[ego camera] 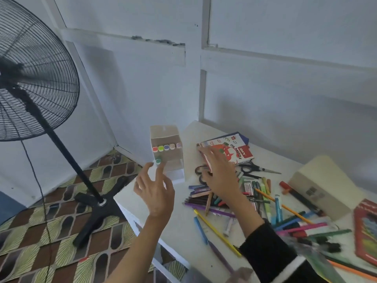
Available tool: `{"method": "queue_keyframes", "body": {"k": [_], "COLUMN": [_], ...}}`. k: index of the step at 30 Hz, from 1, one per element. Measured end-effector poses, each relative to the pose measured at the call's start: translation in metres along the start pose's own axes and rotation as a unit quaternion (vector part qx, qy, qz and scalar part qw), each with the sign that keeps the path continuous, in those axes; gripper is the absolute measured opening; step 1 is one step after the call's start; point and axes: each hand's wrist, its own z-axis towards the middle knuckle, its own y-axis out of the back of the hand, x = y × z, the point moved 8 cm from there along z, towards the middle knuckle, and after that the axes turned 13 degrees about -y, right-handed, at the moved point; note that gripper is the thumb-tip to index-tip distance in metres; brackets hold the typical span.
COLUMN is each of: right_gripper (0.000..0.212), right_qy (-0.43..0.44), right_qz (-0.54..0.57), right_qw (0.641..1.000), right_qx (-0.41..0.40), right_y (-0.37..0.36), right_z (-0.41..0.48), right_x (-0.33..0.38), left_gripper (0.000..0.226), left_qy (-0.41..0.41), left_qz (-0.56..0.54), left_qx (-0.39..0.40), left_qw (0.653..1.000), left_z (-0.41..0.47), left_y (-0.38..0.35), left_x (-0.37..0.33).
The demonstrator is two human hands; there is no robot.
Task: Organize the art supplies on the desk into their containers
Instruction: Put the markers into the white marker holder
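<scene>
Care is being called for at the marker box (167, 154), which is standing upright at the far left corner of the counter (179, 225), close to the edge. Judging from the posture, this box is being approached for steadying or shifting before more supplies are loaded.

1. The left grip (155, 190) is being held open and empty, with the fingers spread. Its forefinger tip is lying just beside a green cap (158, 161) on the front of the box. Whether contact is being made cannot be told.
2. The right grip (218, 172) is likewise being held open and empty. Its fingers are being stretched over the left edge of the oil pastel box (232, 153), just right of the marker box. Contact there cannot be confirmed either.
3. The marker box is best being taken low on both side walls, so that it is not being tipped toward the counter edge and the row of capped markers is not being disturbed.

The marker box is lying beyond and between the two grips, nearer the left one. The loose pencils (212, 201) are being left in a heap beneath and to the right of the right wrist, and none is being held. The scissors (255, 168) are being partly covered by the right grip.
</scene>
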Motion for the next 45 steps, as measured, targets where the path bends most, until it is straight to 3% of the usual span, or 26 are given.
{"method": "queue_keyframes", "body": {"k": [4,8,12,18,21,25,31,37,41,45], "right_gripper": [0.030,0.024,0.019,0.025,0.038,0.038,0.037,0.021,0.021,0.020], "right_qy": [-0.118,-0.217,-0.327,-0.412,-0.426,-0.422,-0.421,-0.412,-0.412,-0.397], "right_qz": [0.041,0.036,0.039,-0.013,-0.062,-0.087,-0.091,0.003,0.074,0.112], "right_qw": [0.991,0.970,0.937,0.911,0.902,0.902,0.902,0.910,0.905,0.905], "right_qx": [-0.044,-0.107,-0.118,-0.025,0.040,0.040,0.018,-0.039,-0.075,-0.104], "right_y": [0.028,0.072,0.100,0.090,0.075,0.068,0.066,0.078,0.092,0.106], "right_z": [-0.017,-0.045,-0.081,-0.099,-0.095,-0.088,-0.087,-0.092,-0.092,-0.088], "right_x": [-0.063,-0.132,-0.198,-0.236,-0.242,-0.235,-0.235,-0.237,-0.234,-0.226], "left_gripper": [0.041,0.019,0.016,0.022,0.030,0.036,0.038,0.032,0.031,0.020], "left_qy": [-0.107,-0.198,-0.252,-0.266,-0.275,-0.302,-0.292,-0.246,-0.180,-0.112], "left_qz": [-0.115,-0.207,-0.258,-0.194,-0.160,-0.090,-0.101,-0.124,-0.196,-0.283], "left_qx": [0.033,0.120,0.178,0.317,0.426,0.517,0.536,0.540,0.540,0.486], "left_qw": [0.987,0.951,0.916,0.890,0.847,0.796,0.786,0.796,0.799,0.819], "left_z": [-0.025,-0.039,-0.048,-0.043,-0.049,-0.060,-0.063,-0.060,-0.050,-0.027], "left_y": [-0.019,-0.046,-0.071,-0.128,-0.162,-0.188,-0.199,-0.202,-0.194,-0.176], "left_x": [-0.049,-0.107,-0.153,-0.209,-0.230,-0.245,-0.251,-0.252,-0.251,-0.247]}}
